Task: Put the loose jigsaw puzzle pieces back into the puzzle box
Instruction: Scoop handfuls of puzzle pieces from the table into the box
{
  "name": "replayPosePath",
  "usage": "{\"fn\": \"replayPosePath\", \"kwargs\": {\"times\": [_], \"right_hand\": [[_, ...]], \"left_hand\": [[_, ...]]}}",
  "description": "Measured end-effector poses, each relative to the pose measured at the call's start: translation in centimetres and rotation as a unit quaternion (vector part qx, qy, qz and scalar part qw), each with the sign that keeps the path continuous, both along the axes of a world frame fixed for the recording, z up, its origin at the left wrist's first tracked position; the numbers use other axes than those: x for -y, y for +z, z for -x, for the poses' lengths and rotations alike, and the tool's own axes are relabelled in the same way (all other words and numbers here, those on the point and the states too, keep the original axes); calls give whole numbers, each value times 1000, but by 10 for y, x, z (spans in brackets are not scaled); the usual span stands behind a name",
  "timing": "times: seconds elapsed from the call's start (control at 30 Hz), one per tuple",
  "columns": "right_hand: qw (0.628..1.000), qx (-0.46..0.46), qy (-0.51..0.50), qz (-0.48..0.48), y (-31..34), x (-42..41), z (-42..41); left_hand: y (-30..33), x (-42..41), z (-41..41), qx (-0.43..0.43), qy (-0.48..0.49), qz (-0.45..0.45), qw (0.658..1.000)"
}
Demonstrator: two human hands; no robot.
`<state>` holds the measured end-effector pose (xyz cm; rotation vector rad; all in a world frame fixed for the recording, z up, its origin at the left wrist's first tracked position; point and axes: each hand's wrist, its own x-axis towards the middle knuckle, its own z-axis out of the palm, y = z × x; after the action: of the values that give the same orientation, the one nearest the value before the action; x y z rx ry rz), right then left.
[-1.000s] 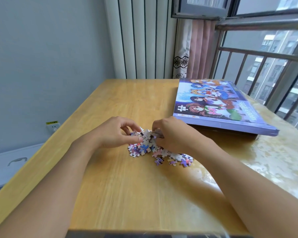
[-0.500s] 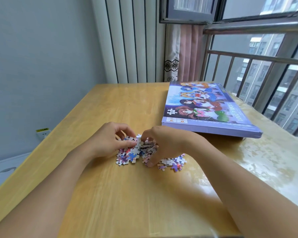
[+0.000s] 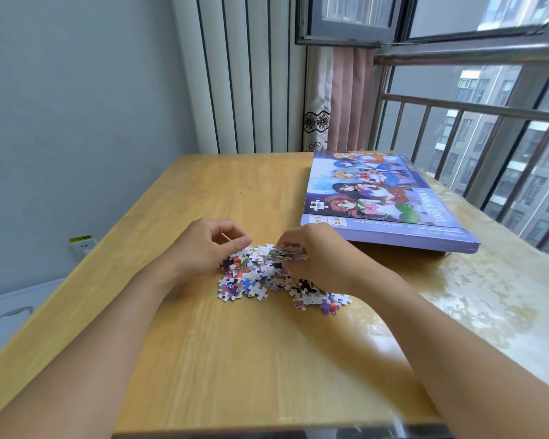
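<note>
- The desk [image 3: 235,359] filled the near view, both forearms reaching in from about 6 o'clock toward its middle.
- The puzzle pieces [image 3: 254,282] lay in a loose heap at the middle of the desk, some strays trailing toward 4 o'clock under the right wrist.
- The left hand [image 3: 203,248] rested at the 9 o'clock edge of the heap, fingers curled in with thumb near fingertips; whether its grip held a piece I could not tell.
- The right hand [image 3: 317,255] sat at the 3 o'clock side, its grip closed on a small stack of pieces [image 3: 287,252] lifted just above the heap.
- The puzzle box [image 3: 384,201] lay at about 1 o'clock, well apart from the heap, lid on and tilted as though propped on something beneath it.
- Risk, as I judged it: the pinched stack looked thin and uneven, so pieces could slip out on the way across and scatter over the desk edge.
- Risk: with the lid seemingly closed, nothing could go in until a hand freed up to lift it.
- Hidden: the right palm covered part of the heap; what propped the box and whether the box was open underneath were out of sight.
</note>
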<state>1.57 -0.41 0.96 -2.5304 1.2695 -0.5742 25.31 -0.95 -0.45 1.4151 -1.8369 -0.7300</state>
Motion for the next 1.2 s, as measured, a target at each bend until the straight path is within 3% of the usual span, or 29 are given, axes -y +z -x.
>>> {"fn": "replayPosePath", "kwargs": {"times": [0.1,0.17,0.3,0.43,0.5,0.57,0.67,0.77,0.87,1.03,1.1,1.2], "right_hand": [[994,102,-18,-20,1,-4,12],[972,208,-30,-105,4,-8,19],[862,411,-34,-293,11,-18,39],[771,515,-46,-372,21,-20,56],[733,547,-59,-401,25,-21,63],[709,564,-66,-418,25,-22,68],[716,543,-72,-431,19,-28,78],[694,551,-79,-457,16,-34,85],[615,605,-127,-490,22,-25,94],[476,708,-195,-485,44,12,110],[454,728,-208,-470,55,19,112],[468,724,-216,-458,68,21,111]], "left_hand": [[0,1,1,-11,25,50,998],[2,-1,5,-7,45,92,995],[11,7,33,72,8,162,984],[18,36,76,267,-76,160,947],[19,51,96,305,-88,168,933],[21,59,110,273,-104,178,940],[31,68,121,216,-60,173,959],[50,75,129,192,-22,190,962],[78,76,140,138,-15,207,968],[110,81,154,120,-13,223,967],[112,82,159,122,-12,224,967],[118,82,161,120,-4,233,965]]}}
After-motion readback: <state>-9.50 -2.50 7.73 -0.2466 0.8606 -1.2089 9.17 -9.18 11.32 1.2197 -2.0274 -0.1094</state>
